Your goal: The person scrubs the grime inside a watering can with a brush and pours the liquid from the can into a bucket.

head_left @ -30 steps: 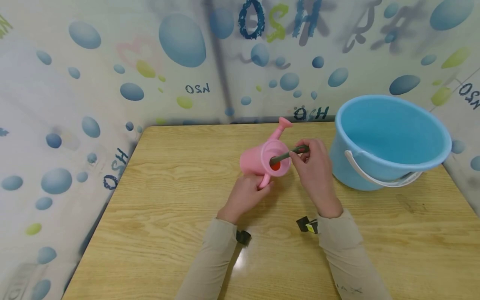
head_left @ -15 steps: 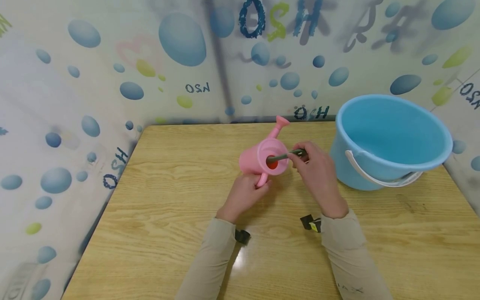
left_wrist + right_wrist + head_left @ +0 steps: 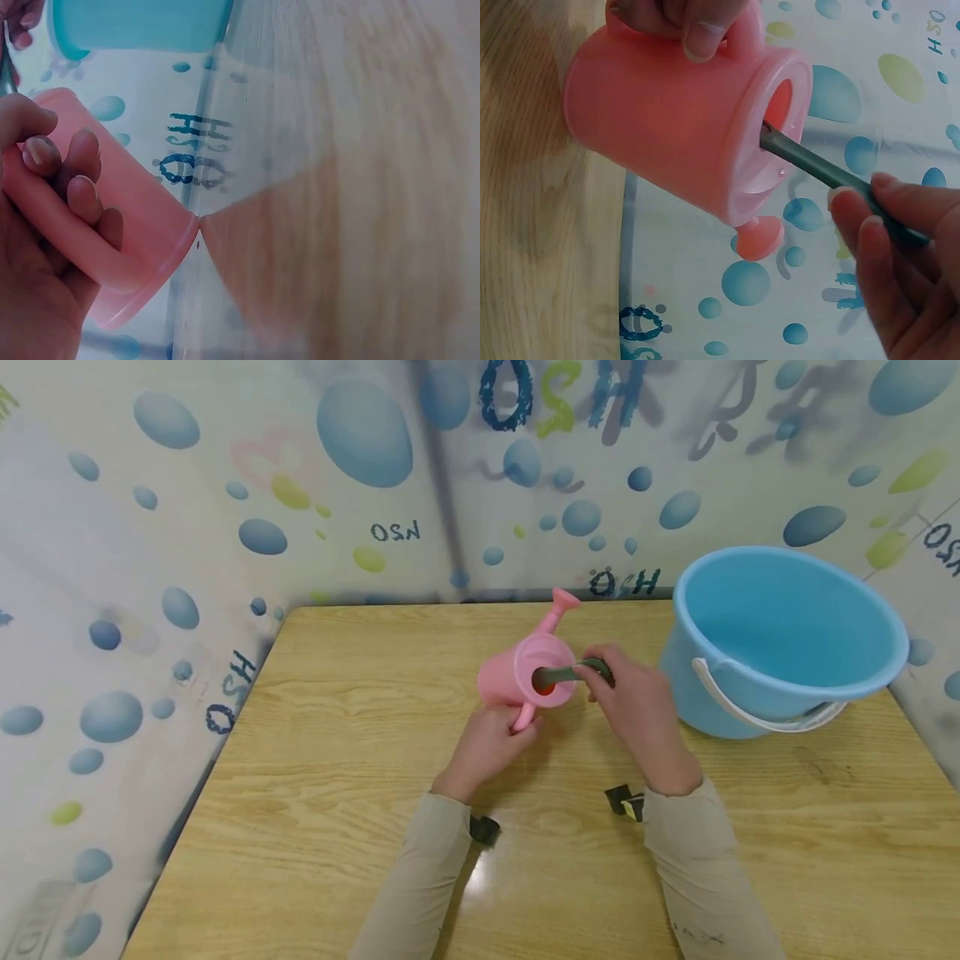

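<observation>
My left hand (image 3: 483, 747) grips the handle of a pink watering can (image 3: 497, 678). The can lies tilted, its open top facing right and its sprinkler spout pointing to the back. In the left wrist view its bottom edge meets its own reflection at the tabletop. My right hand (image 3: 641, 710) pinches a slim dark green handle (image 3: 817, 165) between thumb and fingers. That handle's far end reaches into the hole in the can's top and is hidden there, so I cannot tell what tool it is. Orange-red shows inside the hole.
A large light-blue bucket (image 3: 684, 681) with a white bail handle (image 3: 738, 714) stands on the wooden table (image 3: 315, 760), just right of my right hand. Behind the table rises a wall (image 3: 450, 502) printed with blue and green drops. Black straps show at both wrists.
My right hand has shifted slightly right and down, and the green handle now lies flatter at the can's hole. The can has moved a little left in my left hand's grip.
</observation>
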Tool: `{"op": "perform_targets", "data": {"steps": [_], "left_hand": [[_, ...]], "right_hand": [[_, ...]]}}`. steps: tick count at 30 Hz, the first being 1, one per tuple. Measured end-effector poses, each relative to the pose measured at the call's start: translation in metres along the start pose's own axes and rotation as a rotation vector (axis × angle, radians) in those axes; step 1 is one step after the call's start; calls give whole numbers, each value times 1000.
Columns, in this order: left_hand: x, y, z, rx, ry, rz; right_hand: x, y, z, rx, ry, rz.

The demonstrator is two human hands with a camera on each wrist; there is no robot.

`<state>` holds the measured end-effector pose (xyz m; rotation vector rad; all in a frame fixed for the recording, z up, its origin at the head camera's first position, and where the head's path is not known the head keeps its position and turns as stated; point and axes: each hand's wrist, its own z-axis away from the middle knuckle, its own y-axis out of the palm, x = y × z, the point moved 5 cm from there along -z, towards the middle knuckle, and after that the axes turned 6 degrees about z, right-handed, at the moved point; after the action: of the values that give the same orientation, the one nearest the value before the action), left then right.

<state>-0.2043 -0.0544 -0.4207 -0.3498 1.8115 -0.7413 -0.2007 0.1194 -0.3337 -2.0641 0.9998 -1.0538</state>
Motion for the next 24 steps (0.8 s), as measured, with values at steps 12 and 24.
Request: {"op": "perform_targets", "data": {"steps": [12,24], "left_hand": [[1,-2,-2,2,11,-14],[2,1,-2,0,13,2]], "right_hand": [[10,-7,-1,-89,-143,-8],[11,18,2,-146,-158,-4]]}}
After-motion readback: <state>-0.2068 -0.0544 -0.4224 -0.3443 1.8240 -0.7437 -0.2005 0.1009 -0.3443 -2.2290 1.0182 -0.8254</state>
